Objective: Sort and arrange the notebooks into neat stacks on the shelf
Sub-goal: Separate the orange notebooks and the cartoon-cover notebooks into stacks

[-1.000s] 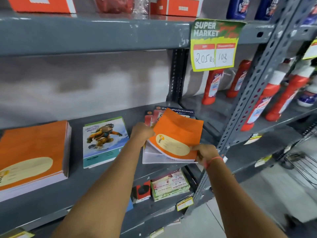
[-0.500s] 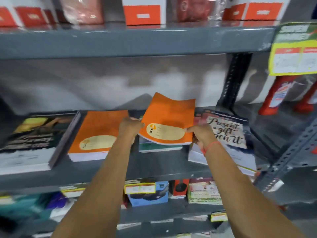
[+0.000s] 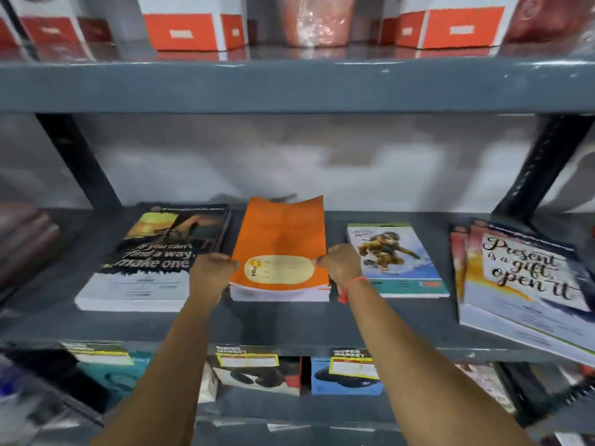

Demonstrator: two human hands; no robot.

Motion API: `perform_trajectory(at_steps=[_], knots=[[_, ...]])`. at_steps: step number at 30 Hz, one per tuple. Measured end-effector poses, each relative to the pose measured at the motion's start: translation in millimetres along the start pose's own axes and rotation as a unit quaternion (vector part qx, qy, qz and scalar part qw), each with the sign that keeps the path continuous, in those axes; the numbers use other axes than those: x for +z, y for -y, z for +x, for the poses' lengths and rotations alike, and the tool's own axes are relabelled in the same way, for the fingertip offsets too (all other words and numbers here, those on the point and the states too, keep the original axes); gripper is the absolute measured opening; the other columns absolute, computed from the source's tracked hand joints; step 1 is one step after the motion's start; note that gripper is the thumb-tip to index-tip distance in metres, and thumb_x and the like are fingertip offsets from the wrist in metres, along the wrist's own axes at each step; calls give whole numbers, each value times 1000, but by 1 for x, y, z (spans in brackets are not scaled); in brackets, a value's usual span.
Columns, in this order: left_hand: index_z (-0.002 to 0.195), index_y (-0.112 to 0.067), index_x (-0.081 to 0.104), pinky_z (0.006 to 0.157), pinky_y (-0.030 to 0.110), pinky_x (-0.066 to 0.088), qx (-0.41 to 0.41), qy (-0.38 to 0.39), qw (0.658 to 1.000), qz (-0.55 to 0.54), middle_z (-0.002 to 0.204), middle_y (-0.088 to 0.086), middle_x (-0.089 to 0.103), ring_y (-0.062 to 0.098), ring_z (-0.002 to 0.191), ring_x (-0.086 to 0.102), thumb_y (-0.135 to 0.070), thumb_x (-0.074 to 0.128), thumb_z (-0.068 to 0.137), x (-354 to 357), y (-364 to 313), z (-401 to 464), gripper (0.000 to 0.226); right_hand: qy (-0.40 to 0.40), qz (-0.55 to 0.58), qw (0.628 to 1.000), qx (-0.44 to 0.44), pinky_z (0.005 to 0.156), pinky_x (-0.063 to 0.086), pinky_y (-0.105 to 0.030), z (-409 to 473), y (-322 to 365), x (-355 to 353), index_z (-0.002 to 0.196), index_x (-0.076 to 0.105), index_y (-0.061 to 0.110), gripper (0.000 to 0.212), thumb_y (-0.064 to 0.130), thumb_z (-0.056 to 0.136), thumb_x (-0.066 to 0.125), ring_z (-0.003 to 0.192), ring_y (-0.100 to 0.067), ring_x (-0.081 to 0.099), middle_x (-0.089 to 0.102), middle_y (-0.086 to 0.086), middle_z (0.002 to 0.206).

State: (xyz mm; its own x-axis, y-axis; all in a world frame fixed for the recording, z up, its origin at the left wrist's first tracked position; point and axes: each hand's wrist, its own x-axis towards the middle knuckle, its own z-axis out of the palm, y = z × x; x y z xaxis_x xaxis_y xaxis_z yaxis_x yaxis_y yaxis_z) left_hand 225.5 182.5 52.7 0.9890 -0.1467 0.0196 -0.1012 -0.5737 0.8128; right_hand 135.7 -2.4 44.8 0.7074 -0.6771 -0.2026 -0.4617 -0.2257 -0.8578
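Observation:
An orange notebook [image 3: 279, 243] with a cream label lies on top of an orange notebook stack [image 3: 280, 292] in the middle of the grey shelf [image 3: 289, 326]. My left hand [image 3: 211, 273] grips its left edge and my right hand [image 3: 339, 265] grips its right edge. The notebook's far end curls up a little. Left of it sits a dark stack of quote-cover notebooks [image 3: 151, 262]. To the right lie a thin cartoon-cover notebook [image 3: 396, 259] and an uneven stack reading "Present is a gift" [image 3: 528, 278].
The shelf above [image 3: 289, 88] carries orange-and-white boxes [image 3: 183, 30] and wrapped goods. The shelf below holds boxed items behind yellow price tags [image 3: 248, 360]. Dark uprights [image 3: 544, 165] frame the bay. More books lie blurred at the far left [image 3: 22, 239].
Both hands carried the orange notebook left from the right-hand pile, past the cartoon notebook, and lowered it onto the orange stack. The view panned left with them.

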Motion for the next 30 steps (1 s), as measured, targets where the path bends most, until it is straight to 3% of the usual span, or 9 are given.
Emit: perform_trajectory(at_steps=[2,4,7,10,14,19,22,25,30], knots=[[55,-16,57,64,26,35,-36,11,999,22,65,11,57,26,67,52,-12,66,72,0,11,-2,19,-6,-57,998,9,41,30,-21,-1,-2,4,45,38,13,40,9,75,64,47,-15,42,45,-3,51],[62,-15,65,68,28,39,-35,43,997,52,72,10,63,27,72,57,-19,64,74,1,21,2,13,-10,-103,995,12,40,30,-20,0,-5,8,49,41,12,35,12,76,63,51,-18,48,45,0,52],[69,-10,65,70,32,43,-10,77,991,113,75,13,67,31,77,61,-27,62,76,-4,20,5,19,-24,-156,987,5,62,45,-28,-3,1,11,81,53,5,15,15,79,64,80,-29,60,64,-10,86],[63,-14,60,72,33,44,-9,100,976,194,74,10,64,30,79,61,-30,63,76,-9,10,11,21,-43,-197,979,-4,83,49,-38,-4,2,11,115,48,5,38,19,82,61,105,-34,59,58,-16,117],[89,-12,66,83,42,50,47,30,941,334,100,13,63,33,97,57,-24,58,78,-4,-10,4,18,-94,-178,978,-45,73,44,-33,-10,-2,-2,105,54,7,24,23,88,54,99,-31,61,61,-13,105],[104,-10,65,81,41,47,162,-7,939,303,111,17,57,38,105,53,-26,53,84,42,-50,-25,28,-209,-62,975,-33,74,46,-32,-10,-16,-58,100,61,4,24,16,87,44,97,-36,63,69,-17,104],[98,-11,65,80,38,48,222,33,934,276,108,19,59,38,98,58,-29,51,84,88,-87,-55,26,-263,-60,963,-19,74,47,-34,-12,-39,-105,98,63,2,25,14,87,45,98,-38,63,68,-22,106],[99,-18,68,80,37,50,268,138,936,182,109,17,63,36,97,60,-22,50,84,144,-129,-98,23,-277,-78,958,21,71,43,-32,-16,-79,-158,100,63,0,25,14,88,45,99,-37,62,66,-24,108],[91,1,65,77,38,47,255,300,909,138,104,25,66,37,99,60,-22,54,85,227,-169,-161,27,-229,-161,954,108,100,40,-41,-29,-145,-230,117,59,5,33,18,91,43,120,-33,49,55,-17,128]])
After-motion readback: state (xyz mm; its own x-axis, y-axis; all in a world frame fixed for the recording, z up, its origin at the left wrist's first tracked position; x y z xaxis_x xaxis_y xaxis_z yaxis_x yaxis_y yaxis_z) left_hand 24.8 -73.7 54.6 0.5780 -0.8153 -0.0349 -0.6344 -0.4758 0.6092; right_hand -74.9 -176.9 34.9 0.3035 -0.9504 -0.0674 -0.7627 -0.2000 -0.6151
